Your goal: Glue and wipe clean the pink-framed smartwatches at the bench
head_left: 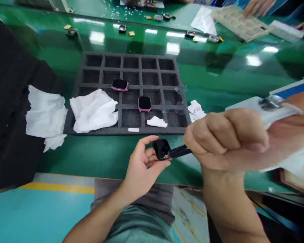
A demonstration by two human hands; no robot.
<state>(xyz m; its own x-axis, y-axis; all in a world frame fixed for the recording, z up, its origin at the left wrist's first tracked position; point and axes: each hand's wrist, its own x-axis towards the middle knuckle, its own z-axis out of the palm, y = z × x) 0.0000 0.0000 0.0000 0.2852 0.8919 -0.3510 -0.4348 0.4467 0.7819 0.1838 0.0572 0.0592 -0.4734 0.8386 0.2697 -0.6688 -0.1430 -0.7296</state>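
A black square smartwatch (pixel 161 149) is held by its edges in my left hand (pixel 144 165), thumb below and fingers above and behind, screen facing up. My right hand (pixel 223 135) is closed in a fist around a slim black tool (pixel 180 151). Its silvery tip meets the watch's lower right edge; the rest is hidden in the fist. Just beyond my hands lies a dark grey compartment tray (pixel 101 131). In it sit a pink-cased watch (pixel 120 84) and a second pink watch (pixel 144 104).
White cloths (pixel 93 111) cover the tray's left corner, with another cloth (pixel 47 113) beside it. A metal-topped container (pixel 271 102) stands right, near blurred skin whose owner I cannot tell. Small watch parts (pixel 122 28) line the far bench. A co-worker's hand (pixel 258 6) touches a beige tray (pixel 240 23).
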